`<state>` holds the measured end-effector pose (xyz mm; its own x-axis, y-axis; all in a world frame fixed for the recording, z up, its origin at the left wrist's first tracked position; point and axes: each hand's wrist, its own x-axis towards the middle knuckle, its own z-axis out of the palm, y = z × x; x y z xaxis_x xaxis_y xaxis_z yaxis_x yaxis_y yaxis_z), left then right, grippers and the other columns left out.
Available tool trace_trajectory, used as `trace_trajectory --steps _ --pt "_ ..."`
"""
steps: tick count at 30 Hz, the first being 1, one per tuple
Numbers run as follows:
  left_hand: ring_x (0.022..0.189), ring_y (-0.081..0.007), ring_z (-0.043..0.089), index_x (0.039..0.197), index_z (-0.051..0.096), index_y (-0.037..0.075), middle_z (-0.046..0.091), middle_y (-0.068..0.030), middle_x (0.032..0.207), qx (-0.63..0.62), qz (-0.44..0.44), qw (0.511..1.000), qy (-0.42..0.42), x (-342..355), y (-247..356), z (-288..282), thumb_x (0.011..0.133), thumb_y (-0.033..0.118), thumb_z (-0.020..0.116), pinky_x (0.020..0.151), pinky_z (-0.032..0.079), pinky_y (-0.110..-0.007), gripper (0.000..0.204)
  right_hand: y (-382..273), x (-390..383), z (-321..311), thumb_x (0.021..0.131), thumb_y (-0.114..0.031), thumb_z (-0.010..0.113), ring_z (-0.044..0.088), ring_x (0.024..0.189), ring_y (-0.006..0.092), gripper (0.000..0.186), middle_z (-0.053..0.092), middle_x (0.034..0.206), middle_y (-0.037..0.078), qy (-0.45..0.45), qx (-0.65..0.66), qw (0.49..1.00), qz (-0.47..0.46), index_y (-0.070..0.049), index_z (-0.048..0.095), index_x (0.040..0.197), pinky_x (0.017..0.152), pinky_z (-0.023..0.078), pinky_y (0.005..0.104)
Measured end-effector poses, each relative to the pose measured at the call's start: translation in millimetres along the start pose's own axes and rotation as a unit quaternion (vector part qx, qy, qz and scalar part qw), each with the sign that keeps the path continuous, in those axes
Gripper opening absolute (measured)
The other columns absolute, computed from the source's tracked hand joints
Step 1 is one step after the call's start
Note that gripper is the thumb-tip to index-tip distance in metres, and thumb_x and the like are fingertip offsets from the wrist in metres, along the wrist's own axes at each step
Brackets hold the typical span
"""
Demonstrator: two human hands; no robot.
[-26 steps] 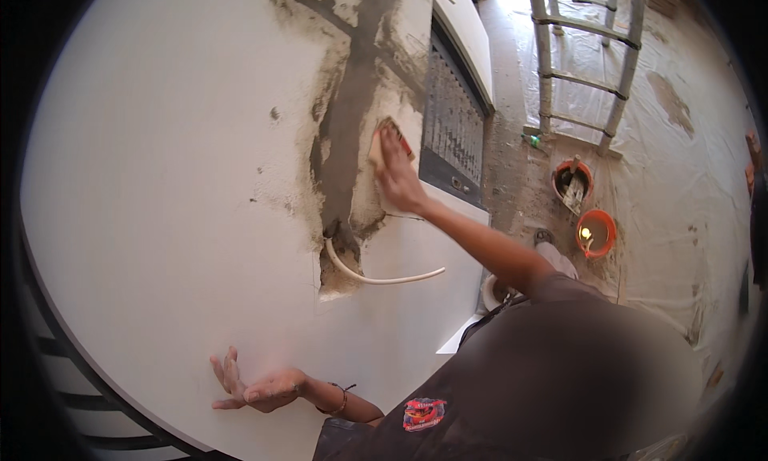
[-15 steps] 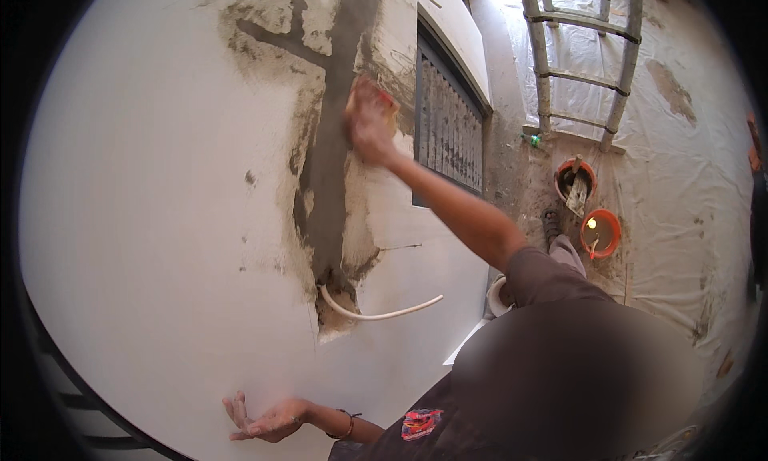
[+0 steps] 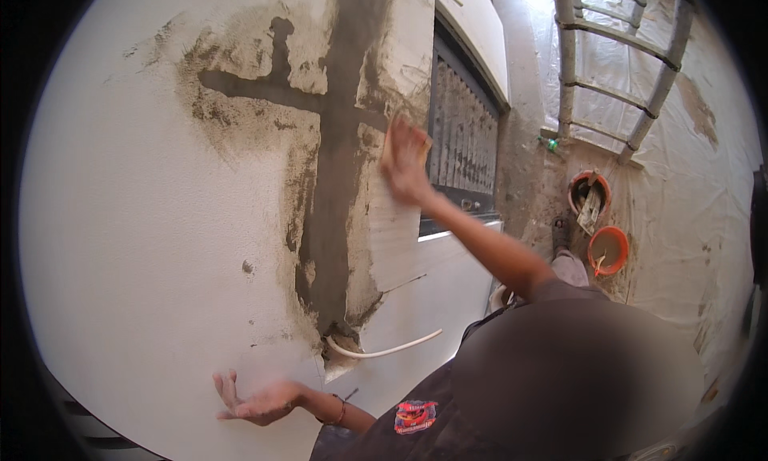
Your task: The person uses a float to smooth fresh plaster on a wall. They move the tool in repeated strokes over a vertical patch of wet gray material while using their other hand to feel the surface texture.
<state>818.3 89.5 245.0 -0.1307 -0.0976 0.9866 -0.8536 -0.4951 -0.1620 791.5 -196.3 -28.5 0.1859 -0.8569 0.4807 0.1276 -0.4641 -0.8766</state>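
My right hand (image 3: 406, 153), motion-blurred, grips a beige pad (image 3: 391, 147), like a sponge, mostly hidden by my fingers, against the white wall beside a strip of grey mortar (image 3: 332, 189) with side branches. Just right of it is a dark metal grille (image 3: 462, 141). My left hand (image 3: 254, 401) holds nothing, fingers apart and loosely bent, low at the wall's surface. Between the hands, a thin white tube (image 3: 388, 347) curves out of a rough cavity at the foot of the mortar strip.
A wooden ladder (image 3: 608, 89) stands at top right. Below it are a pot (image 3: 574, 190) holding a stick, an orange bucket (image 3: 608, 249) and my foot (image 3: 560, 230). Plastic sheeting (image 3: 680, 189) covers the floor. Dark railing bars (image 3: 104, 442) show at lower left.
The view has shifted, showing more of the upper mortar branches, with the tube lower in the picture. My right hand moved up along the strip, then rightward toward the grille.
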Motion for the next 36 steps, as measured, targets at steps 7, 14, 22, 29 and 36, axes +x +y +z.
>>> trace_trajectory --steps 7,14,22,29,36 --pt "0.099 -0.0328 0.069 0.095 0.062 -0.002 0.071 -0.015 0.083 0.022 0.048 0.998 -0.02 -2 -15 2 0.107 0.035 0.022 0.122 0.006 -0.045 0.056 -36 -12 7 0.102 -0.057 0.03 0.004 0.152 0.0401 0.082 0.007 0.163 0.026 -0.064 0.02 0.992 -0.11 0.0 0.009 0.157 0.122 0.005 0.0488" --pt "0.099 -0.0345 0.068 0.104 0.058 0.003 0.071 -0.0162 0.083 0.007 0.071 0.997 -0.024 -3 -27 2 0.106 0.039 0.023 0.121 0.008 -0.045 0.05 -38 58 9 0.098 -0.059 0.039 0.004 0.152 0.0381 0.091 0.006 0.163 0.026 0.005 -0.11 0.992 -0.063 0.001 0.004 0.157 0.122 0.0 0.0476" --pt "0.095 -0.0384 0.069 0.147 0.04 0.027 0.07 -0.0178 0.089 0.073 0.054 0.994 -0.065 0 -12 5 0.101 0.065 0.02 0.119 0.016 -0.05 0.062 52 -59 12 0.101 -0.022 0.044 -0.005 0.153 0.0302 0.079 -0.006 0.164 0.022 0.018 0.068 0.985 0.159 -0.002 -0.01 0.156 0.122 0.0 0.0424" --pt "0.096 -0.0397 0.068 0.106 0.065 -0.004 0.07 -0.0212 0.091 -0.063 0.138 0.988 -0.016 -3 -36 4 0.106 0.049 0.025 0.115 0.025 -0.049 0.066 5 12 13 0.102 -0.056 0.027 -0.008 0.152 0.0357 0.085 -0.005 0.163 0.025 -0.002 -0.017 0.998 0.061 0.001 -0.004 0.156 0.121 -0.005 0.0446" --pt "0.098 -0.0391 0.068 0.089 0.065 -0.007 0.071 -0.0213 0.085 -0.003 0.006 1.0 0.01 0 -3 16 0.106 0.041 0.029 0.116 0.023 -0.045 0.062 2 -46 9 0.101 -0.056 0.033 -0.005 0.153 0.0356 0.09 -0.003 0.163 0.026 -0.01 0.071 0.995 0.072 0.005 -0.005 0.155 0.121 -0.007 0.0453"
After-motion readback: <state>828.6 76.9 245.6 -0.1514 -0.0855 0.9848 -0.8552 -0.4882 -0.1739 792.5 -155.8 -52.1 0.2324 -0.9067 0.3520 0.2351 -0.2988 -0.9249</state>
